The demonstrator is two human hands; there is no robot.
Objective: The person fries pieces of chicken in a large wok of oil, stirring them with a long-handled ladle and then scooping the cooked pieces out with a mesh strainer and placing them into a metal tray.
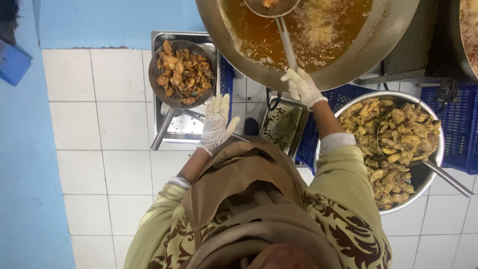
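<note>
Head | R hand (301,88) grips skimmer (279,20) in oil wok (378,40) | L hand (216,122) open | bowl (428,174): raw chicken (383,149)

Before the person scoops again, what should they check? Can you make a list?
1. Right hand grips the skimmer handle: ok, gloved fingers closed round it.
2. Skimmer bowl is over the wok, not past its rim: ok.
3. Left hand is away from the hot oil: ok, open and apart, near the tray.
4. Room for more in the strainer of browned pieces: cannot tell.
5. What lies in the skimmer bowl: cannot tell, cut off by the top edge.
6. Pale pieces ready in the metal bowl: ok.
</note>
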